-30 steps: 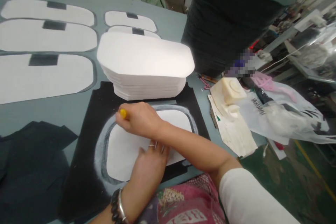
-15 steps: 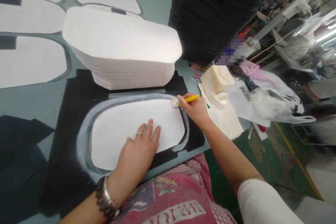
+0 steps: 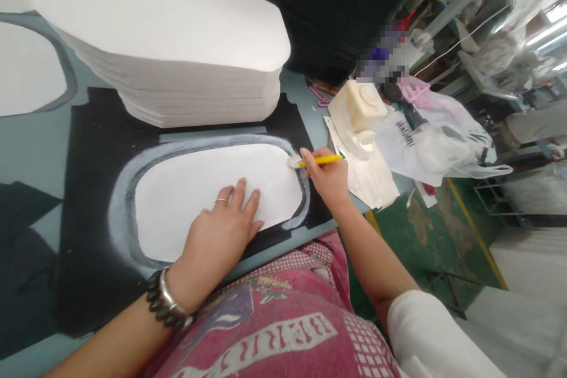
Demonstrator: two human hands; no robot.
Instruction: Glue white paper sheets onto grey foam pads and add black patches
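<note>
My left hand (image 3: pixel 224 221) lies with its fingers spread on a white rounded panel (image 3: pixel 177 192), pressing it against a black sheet (image 3: pixel 95 147). Whitish smears ring the panel on the black. Pinched in my right hand (image 3: pixel 328 180) is a brush (image 3: pixel 321 160) with a yellow handle. Its pale bristles touch the panel's upper right edge. Just behind the panel rises a thick stack of white rounded panels (image 3: pixel 177 29), partly resting on the black sheet.
A cream plastic container (image 3: pixel 358 107) with a cut opening stands to the right on a stained pale board (image 3: pixel 376 180). Beyond it lie plastic bags (image 3: pixel 447 153). Another white panel (image 3: pixel 31 71) lies at the left. A large black bundle (image 3: pixel 341 6) stands behind.
The brush has moved slightly down around the panel's upper right corner, its handle now more level. My left hand stays on the panel. The view has shifted, with the stack appearing nearer.
</note>
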